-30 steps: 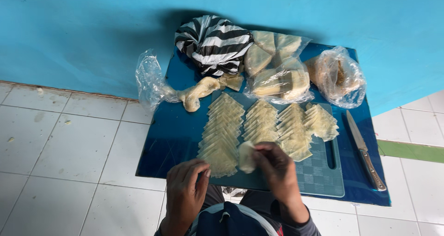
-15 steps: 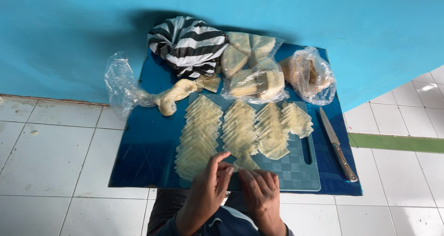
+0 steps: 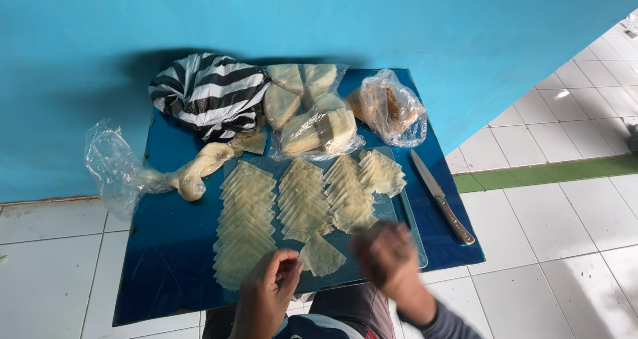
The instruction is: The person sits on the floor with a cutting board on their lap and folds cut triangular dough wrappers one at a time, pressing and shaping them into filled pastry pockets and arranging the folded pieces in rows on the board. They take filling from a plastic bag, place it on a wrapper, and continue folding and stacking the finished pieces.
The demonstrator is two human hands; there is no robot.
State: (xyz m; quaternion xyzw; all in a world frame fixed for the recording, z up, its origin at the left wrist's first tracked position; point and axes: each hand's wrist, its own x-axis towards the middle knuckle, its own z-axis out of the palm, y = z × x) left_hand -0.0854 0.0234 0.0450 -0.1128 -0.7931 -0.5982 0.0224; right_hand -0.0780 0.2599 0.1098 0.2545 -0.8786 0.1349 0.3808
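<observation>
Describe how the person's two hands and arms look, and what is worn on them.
Both hands are bare, with no gloves. The left hand shows no sleeve in view. The right hand is motion-blurred; a grey long sleeve covers its forearm up to the wrist.

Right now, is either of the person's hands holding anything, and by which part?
The left hand pinches a pale triangular slice by its left corner. The right hand is blurred; whether it holds anything cannot be told.

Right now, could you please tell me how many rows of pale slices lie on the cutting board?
4: a long left row, a middle row, a third, and a short right row.
</observation>
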